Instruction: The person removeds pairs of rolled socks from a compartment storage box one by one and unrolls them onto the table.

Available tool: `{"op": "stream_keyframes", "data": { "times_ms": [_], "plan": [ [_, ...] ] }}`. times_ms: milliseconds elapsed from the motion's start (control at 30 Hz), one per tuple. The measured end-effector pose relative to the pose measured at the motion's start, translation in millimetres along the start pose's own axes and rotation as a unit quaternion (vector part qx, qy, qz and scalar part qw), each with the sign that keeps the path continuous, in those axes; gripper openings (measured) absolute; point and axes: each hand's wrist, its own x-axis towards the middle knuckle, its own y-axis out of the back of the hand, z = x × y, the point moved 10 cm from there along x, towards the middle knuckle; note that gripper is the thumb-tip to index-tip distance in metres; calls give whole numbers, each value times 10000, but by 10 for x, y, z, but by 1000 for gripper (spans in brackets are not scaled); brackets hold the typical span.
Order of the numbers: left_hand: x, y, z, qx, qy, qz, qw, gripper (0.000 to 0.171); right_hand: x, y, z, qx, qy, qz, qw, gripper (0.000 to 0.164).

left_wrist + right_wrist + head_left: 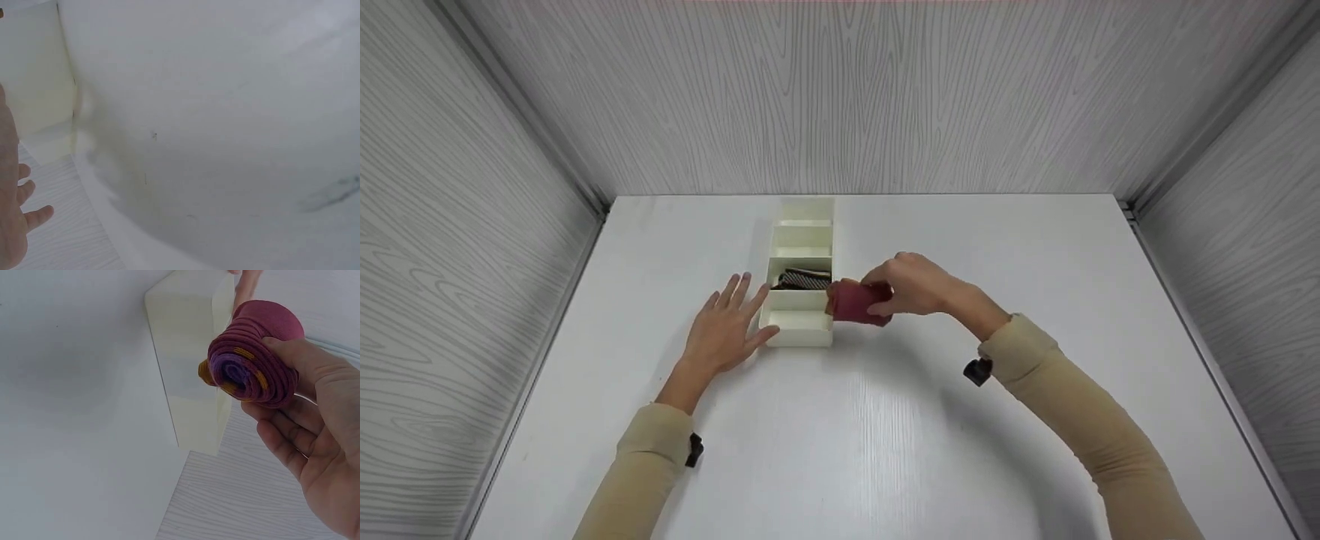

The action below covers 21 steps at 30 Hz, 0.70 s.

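Observation:
My right hand pinches a rolled-up pair of burgundy socks between thumb and fingers, at the right wall of a cream divided box. The right wrist view shows the coiled end of the socks, with purple and mustard yarn in the roll. A folded dark striped textile sits in one compartment, directly behind the front one. Fingers spread, my left hand lies along the box's left side, its thumb and forefinger at the rim. Only part of that hand enters the left wrist view.
The narrow box stands lengthwise on a white table, its far end near the back edge. A grey wood-grain panel rises behind the table, with similar panels at left and right. Dark wrist devices show at both cuffs.

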Motion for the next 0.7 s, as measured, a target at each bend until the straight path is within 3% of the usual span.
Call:
{"op": "stream_keyframes", "data": {
  "times_ms": [333, 700],
  "plan": [
    [1, 46, 46, 30, -33, 125, 9999, 81, -340, -188, 86, 374, 37, -123, 9992, 30],
    [-76, 195, 361, 138, -412, 502, 9978, 84, -552, -463, 171, 1023, -46, -290, 9943, 30]
  ]
}}
